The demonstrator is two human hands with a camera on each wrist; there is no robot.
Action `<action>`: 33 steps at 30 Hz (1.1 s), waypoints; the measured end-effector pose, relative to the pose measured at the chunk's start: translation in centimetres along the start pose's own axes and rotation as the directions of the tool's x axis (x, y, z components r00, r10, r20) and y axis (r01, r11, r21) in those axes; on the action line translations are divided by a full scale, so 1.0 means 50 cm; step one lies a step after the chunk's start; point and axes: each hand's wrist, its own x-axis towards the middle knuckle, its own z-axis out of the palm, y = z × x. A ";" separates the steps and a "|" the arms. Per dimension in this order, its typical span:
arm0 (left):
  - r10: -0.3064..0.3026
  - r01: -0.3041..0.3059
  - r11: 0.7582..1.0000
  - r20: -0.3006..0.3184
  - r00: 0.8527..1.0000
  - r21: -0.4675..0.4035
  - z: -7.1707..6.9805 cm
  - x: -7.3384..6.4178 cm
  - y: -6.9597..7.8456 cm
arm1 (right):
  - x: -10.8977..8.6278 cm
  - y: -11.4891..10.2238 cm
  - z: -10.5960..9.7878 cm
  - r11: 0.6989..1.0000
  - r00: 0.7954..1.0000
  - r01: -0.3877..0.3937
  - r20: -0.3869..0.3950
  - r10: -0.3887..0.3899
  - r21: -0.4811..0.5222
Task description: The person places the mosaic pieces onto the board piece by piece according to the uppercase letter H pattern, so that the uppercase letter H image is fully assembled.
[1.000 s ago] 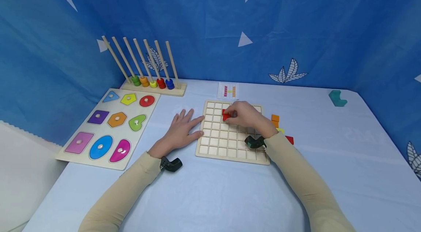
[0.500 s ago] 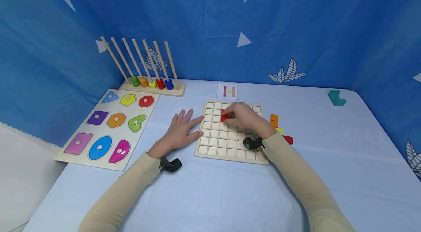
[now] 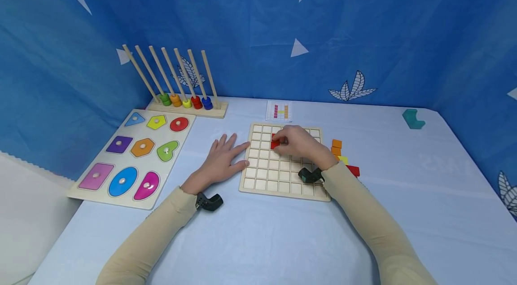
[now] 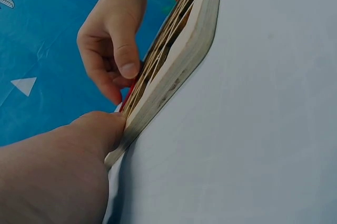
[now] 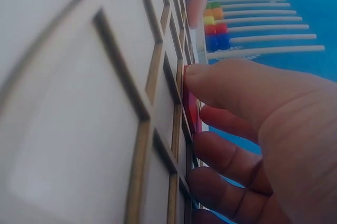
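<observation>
A wooden grid board [image 3: 260,185] lies on the table in front of me. My right hand [image 3: 299,141] is over its upper part, with thumb and index finger pinching a red square tile [image 3: 275,145] at a grid cell. Just above that tile sits another red tile [image 3: 273,137], partly covered by the index finger. In the right wrist view the thumb tip presses on the edge of the red tile [image 5: 187,92]. My left hand [image 3: 221,159] lies flat with spread fingers. Its thumb and index fingertips touch the board's left edge.
Behind the board lies a small pattern card [image 3: 278,111]. Orange tiles [image 3: 336,146], a yellow tile [image 3: 343,160] and red tiles [image 3: 353,170] lie to its right. A shape puzzle [image 3: 175,168] and peg stand [image 3: 218,112] are at left, a teal piece [image 3: 413,119] far right.
The pinched red tile has settled lower into the grid, a thin line now showing between it and the other red tile. Both hands have hardly moved.
</observation>
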 end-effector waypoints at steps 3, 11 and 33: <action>0.002 -0.002 1.000 -0.003 1.000 0.004 0.000 0.001 0.000 | -0.001 0.000 -0.001 1.000 1.000 -0.009 0.001 0.009 -0.003; -0.004 0.004 1.000 0.003 1.000 0.006 -0.002 0.000 0.002 | -0.002 -0.001 -0.002 1.000 1.000 -0.006 -0.002 0.006 -0.003; -0.007 0.007 1.000 0.002 1.000 0.008 -0.002 -0.002 0.005 | -0.049 0.011 -0.053 0.998 0.998 -0.069 0.001 0.069 -0.013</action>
